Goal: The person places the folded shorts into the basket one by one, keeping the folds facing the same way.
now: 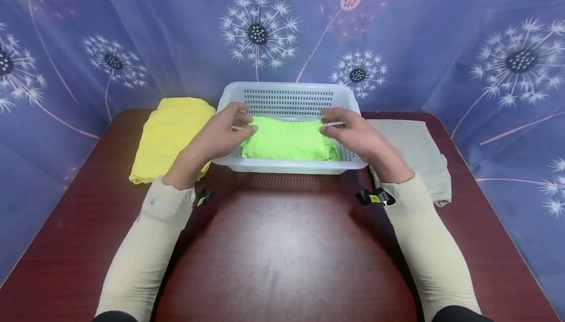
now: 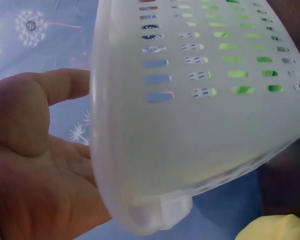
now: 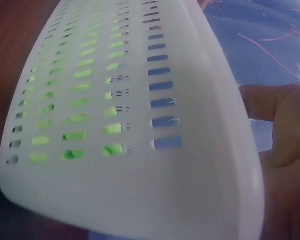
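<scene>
A folded bright green cloth (image 1: 289,139) lies inside a white perforated plastic basket (image 1: 289,164) at the far side of the table. My left hand (image 1: 225,130) is over the basket's left end, fingers loosely bent and thumb apart from them, its tips right at the cloth's left edge. Over the right end is my right hand (image 1: 350,130), thumb and fingers likewise apart, tips overlapping the cloth's upper right corner. Both wrist views show the basket wall, with green showing through the slots; its rim hides the fingertips of the left hand (image 2: 45,160) and the right hand (image 3: 285,145).
A folded yellow cloth (image 1: 174,138) lies on the table left of the basket. To the right is a folded grey cloth (image 1: 415,157), partly behind my right forearm. The dark red wooden table (image 1: 282,253) meets a blue dandelion-print curtain (image 1: 176,27) at its back and sides.
</scene>
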The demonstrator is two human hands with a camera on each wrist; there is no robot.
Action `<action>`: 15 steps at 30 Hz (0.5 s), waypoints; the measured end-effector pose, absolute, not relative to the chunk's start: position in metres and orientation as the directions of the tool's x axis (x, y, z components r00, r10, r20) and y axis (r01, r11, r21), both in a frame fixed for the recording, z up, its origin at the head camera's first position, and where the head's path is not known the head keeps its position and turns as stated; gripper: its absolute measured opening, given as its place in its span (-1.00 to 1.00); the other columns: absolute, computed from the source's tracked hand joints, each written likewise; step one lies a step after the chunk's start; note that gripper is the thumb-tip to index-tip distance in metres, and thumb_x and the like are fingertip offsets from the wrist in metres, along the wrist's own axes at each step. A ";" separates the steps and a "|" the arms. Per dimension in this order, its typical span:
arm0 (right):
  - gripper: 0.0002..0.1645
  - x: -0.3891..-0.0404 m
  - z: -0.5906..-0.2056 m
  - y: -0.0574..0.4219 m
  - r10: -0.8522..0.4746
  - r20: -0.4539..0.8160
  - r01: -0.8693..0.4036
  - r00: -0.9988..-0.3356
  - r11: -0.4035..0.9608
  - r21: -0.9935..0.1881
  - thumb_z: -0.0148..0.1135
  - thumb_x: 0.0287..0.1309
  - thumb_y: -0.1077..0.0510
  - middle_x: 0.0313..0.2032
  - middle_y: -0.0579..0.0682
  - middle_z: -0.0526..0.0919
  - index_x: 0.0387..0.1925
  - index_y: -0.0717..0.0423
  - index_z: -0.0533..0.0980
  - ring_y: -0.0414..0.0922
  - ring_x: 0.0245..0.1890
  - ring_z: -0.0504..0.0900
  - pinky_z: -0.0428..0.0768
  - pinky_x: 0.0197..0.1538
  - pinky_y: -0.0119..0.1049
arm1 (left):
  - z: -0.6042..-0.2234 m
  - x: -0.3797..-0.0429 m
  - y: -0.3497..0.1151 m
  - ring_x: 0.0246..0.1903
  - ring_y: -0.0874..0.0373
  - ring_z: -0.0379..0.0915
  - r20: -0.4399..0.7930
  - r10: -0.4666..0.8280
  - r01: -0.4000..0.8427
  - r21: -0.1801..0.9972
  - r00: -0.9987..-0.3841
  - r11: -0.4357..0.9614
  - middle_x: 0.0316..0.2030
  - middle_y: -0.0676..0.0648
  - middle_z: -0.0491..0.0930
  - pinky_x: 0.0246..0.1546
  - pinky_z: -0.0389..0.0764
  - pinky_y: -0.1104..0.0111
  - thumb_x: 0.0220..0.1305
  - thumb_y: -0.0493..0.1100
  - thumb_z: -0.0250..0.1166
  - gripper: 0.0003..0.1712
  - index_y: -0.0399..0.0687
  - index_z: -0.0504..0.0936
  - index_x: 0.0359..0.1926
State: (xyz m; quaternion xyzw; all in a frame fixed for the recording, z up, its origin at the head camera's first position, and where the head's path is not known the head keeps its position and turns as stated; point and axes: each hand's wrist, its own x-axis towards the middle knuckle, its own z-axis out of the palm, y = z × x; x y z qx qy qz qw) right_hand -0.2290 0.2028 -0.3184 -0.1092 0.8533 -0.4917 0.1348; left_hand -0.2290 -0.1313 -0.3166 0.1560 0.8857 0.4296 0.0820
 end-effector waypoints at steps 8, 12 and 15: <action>-0.45 -0.218 -0.315 0.209 -0.301 -0.052 -0.110 -0.952 0.495 -0.862 0.19 0.51 0.15 0.42 0.16 0.50 0.44 0.16 0.43 0.14 0.33 0.57 0.51 0.34 0.08 | -0.317 -0.227 -0.133 0.31 -0.12 0.51 0.053 0.362 0.283 0.730 -0.931 0.622 0.26 -0.21 0.59 0.36 0.47 -0.04 0.53 -0.04 0.24 -0.25 -0.19 0.21 0.57; -0.50 -0.216 -0.315 0.212 -0.295 -0.004 -0.152 -0.955 0.502 -0.851 0.16 0.50 0.21 0.35 0.18 0.56 0.40 0.14 0.47 0.13 0.27 0.62 0.54 0.27 0.05 | -0.318 -0.225 -0.137 0.30 -0.12 0.53 0.079 0.359 0.306 0.707 -0.930 0.638 0.25 -0.23 0.60 0.34 0.49 -0.06 0.51 -0.05 0.24 -0.28 -0.16 0.25 0.56; -0.52 -0.215 -0.316 0.214 -0.295 0.033 -0.182 -0.955 0.494 -0.850 0.14 0.50 0.25 0.29 0.21 0.60 0.38 0.13 0.49 0.16 0.24 0.65 0.55 0.25 0.01 | -0.318 -0.222 -0.141 0.29 -0.12 0.54 0.103 0.361 0.328 0.688 -0.927 0.647 0.23 -0.24 0.62 0.33 0.50 -0.06 0.51 -0.07 0.24 -0.31 -0.15 0.29 0.54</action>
